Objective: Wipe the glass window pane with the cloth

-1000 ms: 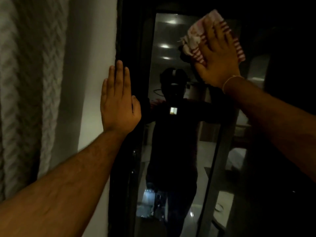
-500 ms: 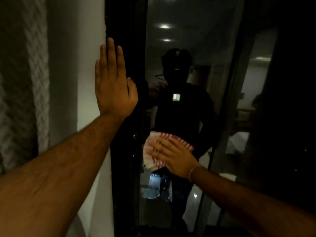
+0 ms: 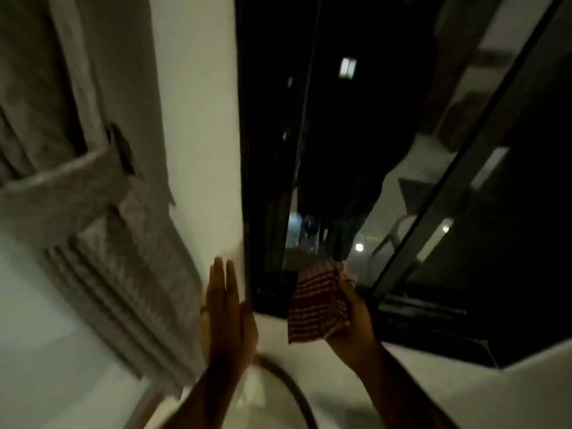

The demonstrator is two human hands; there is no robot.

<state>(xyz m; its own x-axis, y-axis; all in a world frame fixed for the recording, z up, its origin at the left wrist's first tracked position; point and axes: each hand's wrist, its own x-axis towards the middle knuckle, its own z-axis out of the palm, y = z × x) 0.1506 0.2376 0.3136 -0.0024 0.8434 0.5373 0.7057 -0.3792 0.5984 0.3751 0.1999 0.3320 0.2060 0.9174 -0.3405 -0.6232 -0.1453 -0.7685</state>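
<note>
The dark glass window pane (image 3: 340, 134) rises in its black frame (image 3: 263, 150) and reflects room lights. At the pane's bottom edge my right hand (image 3: 356, 323) grips a bunched red-and-white striped cloth (image 3: 318, 305), which hangs just above the white floor. My left hand (image 3: 226, 317) is flat with fingers straight, held low beside the white wall (image 3: 201, 119) left of the frame. The frame is blurred.
A pale patterned curtain (image 3: 62, 150), gathered by a tie-back, hangs at the left. A second dark pane (image 3: 510, 212) sits to the right behind a slanted frame bar. A dark curved cable or hose (image 3: 291, 388) lies on the white floor between my arms.
My view has tipped down. My right hand has carried the cloth from mid-pane to the pane's bottom edge. My left hand has dropped from high on the wall to low beside the frame.
</note>
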